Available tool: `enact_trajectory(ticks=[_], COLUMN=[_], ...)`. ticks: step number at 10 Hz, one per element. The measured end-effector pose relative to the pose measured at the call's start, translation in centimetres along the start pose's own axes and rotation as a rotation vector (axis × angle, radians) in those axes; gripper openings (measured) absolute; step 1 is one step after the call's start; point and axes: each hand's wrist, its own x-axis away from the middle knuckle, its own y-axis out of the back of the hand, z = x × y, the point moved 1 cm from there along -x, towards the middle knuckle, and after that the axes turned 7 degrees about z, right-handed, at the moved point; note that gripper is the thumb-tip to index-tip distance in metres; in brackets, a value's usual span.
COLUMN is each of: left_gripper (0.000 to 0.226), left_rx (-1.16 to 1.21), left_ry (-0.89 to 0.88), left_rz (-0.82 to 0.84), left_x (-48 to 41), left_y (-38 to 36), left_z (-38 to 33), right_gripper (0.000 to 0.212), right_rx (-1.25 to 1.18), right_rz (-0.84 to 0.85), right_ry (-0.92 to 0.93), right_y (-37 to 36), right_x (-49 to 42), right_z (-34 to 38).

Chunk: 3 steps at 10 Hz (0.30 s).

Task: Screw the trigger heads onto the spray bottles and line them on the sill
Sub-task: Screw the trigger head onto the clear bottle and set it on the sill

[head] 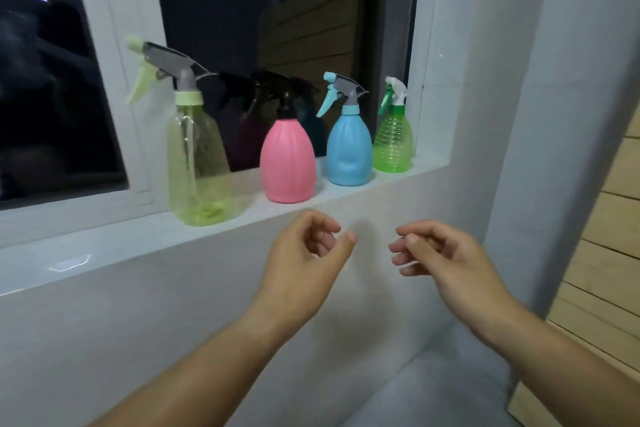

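Four spray bottles stand upright in a row on the white window sill (104, 246), each with a trigger head fitted. From left: pale yellow-green clear bottle (197, 163) with grey-and-green head (162, 66); pink bottle (288, 159) with black head (277, 83); blue bottle (349, 149) with grey-and-blue head (341, 88); small green bottle (393, 142) with white-and-green head (394, 90). Blue and green stand just beside each other; the clear bottle sits apart from the pink one and nearer the sill's front edge.

Left hand (308, 253) and right hand (440, 253) hover below the sill in front of the wall, both loosely curled, fingers half open, nothing held.

Judgement: screwing step looks complete; task is at or near its end. How tight each collar sits cannot be read here. If anything remains, it is evening the line: nudge the clear bottle back level with the others, gripping low on the body so the tall head does not tip it.
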Motion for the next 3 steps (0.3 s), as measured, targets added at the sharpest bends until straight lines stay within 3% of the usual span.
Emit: enact_trajectory(ticks=[2, 3], left_gripper=[0.02, 0.022], left_rx=[0.191, 0.299], left_ry=[0.155, 0.314], left_rz=[0.233, 0.386], left_x=[-1.9, -3.9], left_y=[-9.8, -10.6], left_z=[8.2, 10.6], right_gripper=[0.015, 0.025], right_rx=[0.067, 0.203], right_rz=[-0.117, -0.22], right_ry=[0.119, 0.151], right_y=[9.1, 14.0], right_x=[-0.2, -1.4], right_z=[-3.3, -0.6])
